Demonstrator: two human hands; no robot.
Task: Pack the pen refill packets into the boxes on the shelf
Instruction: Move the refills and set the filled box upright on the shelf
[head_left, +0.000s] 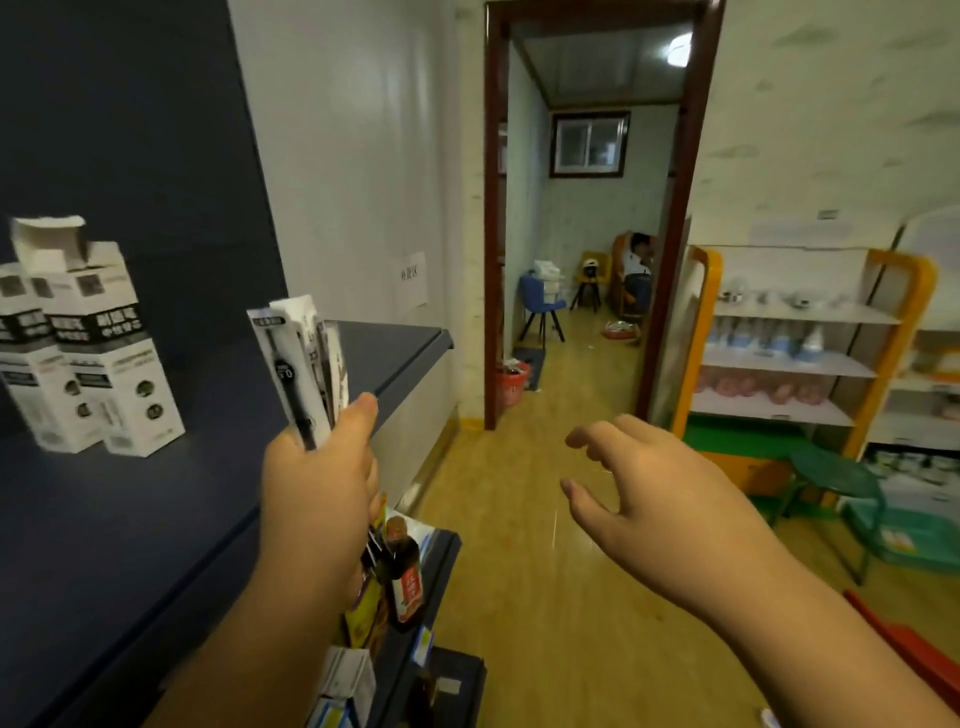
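Our left hand (317, 483) grips the pen refill packets (304, 364) upright, our right hand (654, 493) hovers empty with fingers spread, so we should carry the bundle left of the grip to the open-flapped box (111, 338) and slide it in end-first.
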